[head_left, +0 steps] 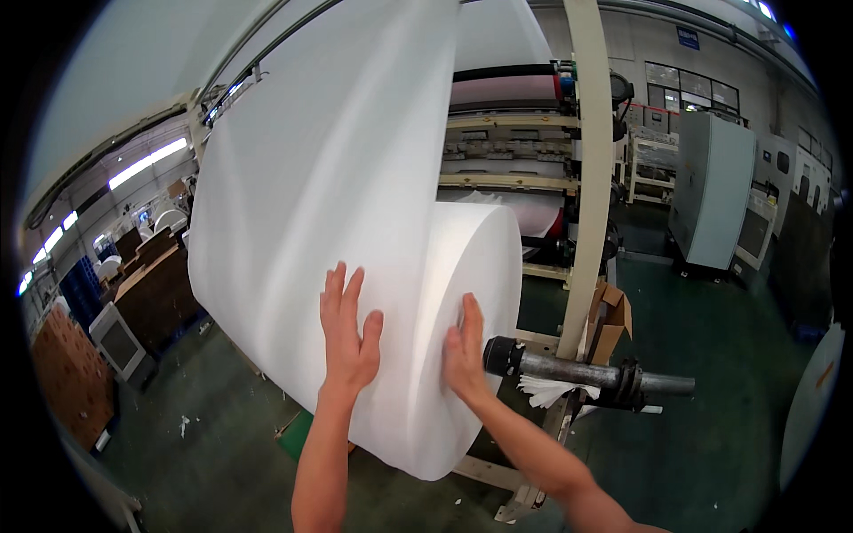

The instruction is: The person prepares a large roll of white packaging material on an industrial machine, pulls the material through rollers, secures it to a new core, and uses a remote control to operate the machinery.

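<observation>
A wide white sheet (pixel 293 160), paper or thin fabric, comes down from above onto a large white roll (pixel 484 258) in front of me. My left hand (pixel 349 333) is spread with fingers pointing up, over the sheet where it meets the roll; whether the palm touches it I cannot tell. At the roll's flat end face is my right hand (pixel 465 351), fingers stretched out and held flat, with nothing in it. A metal shaft (pixel 569 369) with a black collar sticks out of the roll's end, just right of my right hand.
Machine rollers (pixel 506 89) stand behind a cream upright post (pixel 586 178). An open cardboard box (pixel 609 324) sits by the post's foot, and crumpled white scraps (pixel 551 391) hang under the shaft. Farther right is a grey cabinet (pixel 715 191). Brown boards (pixel 155 284) stand at the left.
</observation>
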